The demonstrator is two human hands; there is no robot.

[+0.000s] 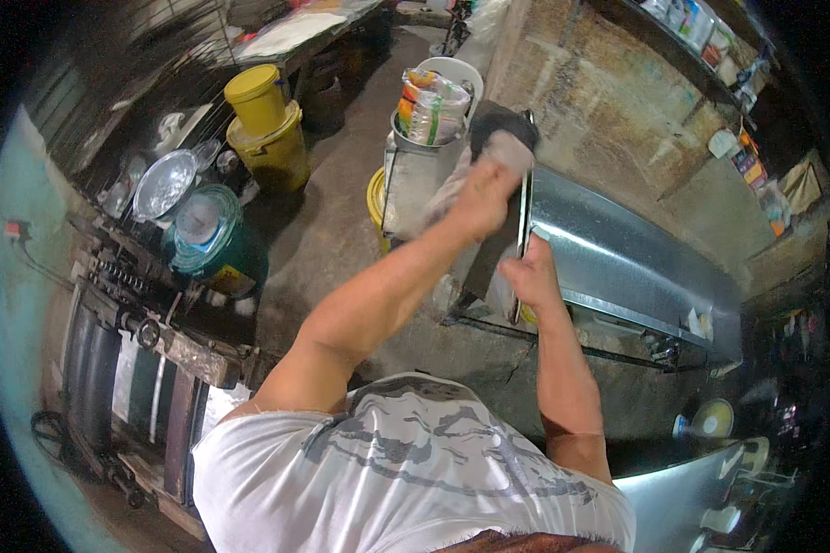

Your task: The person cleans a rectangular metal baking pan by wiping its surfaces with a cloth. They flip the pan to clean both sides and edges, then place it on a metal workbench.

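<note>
A flat metal tray (524, 207), seen nearly edge-on, is held upright before me. My right hand (532, 273) grips it near its lower end, thumb on the left face. Bunched under my left hand (487, 193) is a cloth (503, 124), dark at the far end and paler by the fingers. The cloth presses against the tray's left face near its upper end. Motion blurs the left hand and the cloth, so its fingers are hard to make out.
Right of the tray stands a long metal trough (615, 242) against a stained wall (595, 104). Beyond my left hand, a shiny plastic bag (432, 110) sits in a pot. Yellow buckets (266, 148), a dial scale (197, 218) on a green drum, and a roller machine (97, 373) are leftward.
</note>
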